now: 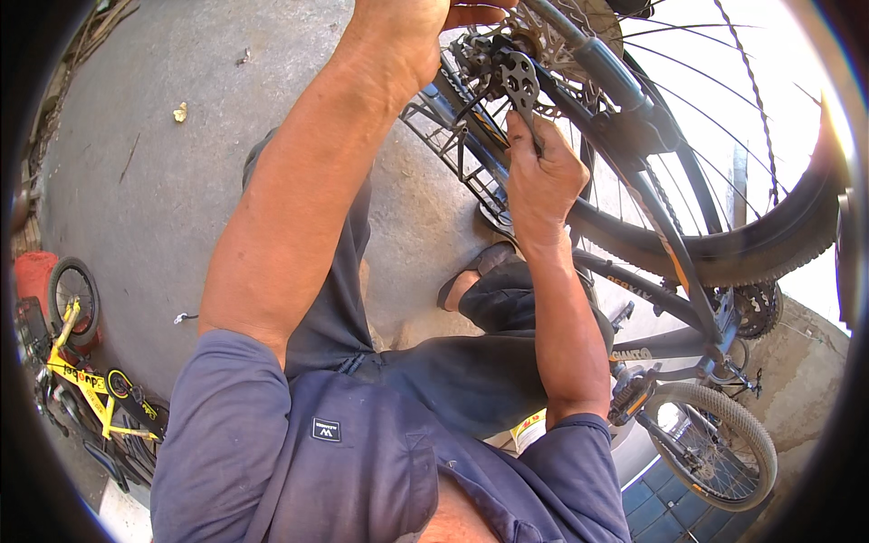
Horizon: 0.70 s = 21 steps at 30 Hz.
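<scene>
A bicycle with a dark frame (pixel 661 240) fills the right side, and its rear-looking wheel, with a black tyre (pixel 751 249), is close to me. My right hand (pixel 545 176) is closed round a flat grey multi-hole wrench (pixel 520 80). The holed end of this wrench lies at the wheel's hub (pixel 489 61), beside the disc rotor (pixel 536 45). At the top edge my left hand (pixel 407 36) reaches over near the same hub. Most of its fingers are cut off by the picture's edge, so its grip is hidden.
A black metal rack (pixel 453 149) hangs beside the wheel. A smaller wheel (pixel 715 443) stands at the lower right near blue tiles (pixel 665 511). At the far left lies a yellow bicycle (pixel 90 385) by a red object (pixel 36 276). A crumpled scrap (pixel 180 112) rests on the concrete floor (pixel 181 199).
</scene>
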Each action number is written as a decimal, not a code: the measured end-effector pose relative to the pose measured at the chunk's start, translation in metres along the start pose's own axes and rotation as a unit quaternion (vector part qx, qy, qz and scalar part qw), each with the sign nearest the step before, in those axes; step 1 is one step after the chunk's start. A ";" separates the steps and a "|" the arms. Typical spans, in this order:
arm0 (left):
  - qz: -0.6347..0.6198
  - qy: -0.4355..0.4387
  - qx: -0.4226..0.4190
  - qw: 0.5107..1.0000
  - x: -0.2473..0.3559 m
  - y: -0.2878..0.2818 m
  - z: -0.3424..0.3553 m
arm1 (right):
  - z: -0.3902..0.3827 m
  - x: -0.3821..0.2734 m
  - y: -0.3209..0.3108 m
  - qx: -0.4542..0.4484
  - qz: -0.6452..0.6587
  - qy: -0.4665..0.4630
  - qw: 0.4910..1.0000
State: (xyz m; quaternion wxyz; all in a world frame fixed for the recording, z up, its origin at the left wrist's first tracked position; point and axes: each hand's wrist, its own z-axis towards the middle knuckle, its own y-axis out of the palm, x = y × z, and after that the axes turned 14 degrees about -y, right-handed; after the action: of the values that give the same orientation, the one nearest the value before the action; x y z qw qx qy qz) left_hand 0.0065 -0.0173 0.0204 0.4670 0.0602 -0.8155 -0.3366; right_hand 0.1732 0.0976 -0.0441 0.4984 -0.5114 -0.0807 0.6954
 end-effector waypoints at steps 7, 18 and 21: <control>-0.001 -0.003 0.006 1.000 0.000 0.000 0.000 | 0.001 -0.014 -0.009 0.036 0.065 0.027 0.997; 0.007 0.008 0.000 1.000 0.001 -0.003 0.000 | -0.006 -0.019 -0.022 0.052 0.096 0.025 0.994; 0.004 0.004 0.007 1.000 0.000 -0.001 0.003 | -0.010 -0.010 -0.020 0.033 0.074 0.010 0.997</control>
State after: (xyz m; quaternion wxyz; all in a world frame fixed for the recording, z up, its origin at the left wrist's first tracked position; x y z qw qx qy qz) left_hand 0.0041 -0.0166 0.0189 0.4710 0.0612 -0.8163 -0.3288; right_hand 0.1935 0.0958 -0.0297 0.4634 -0.5059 -0.0147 0.7274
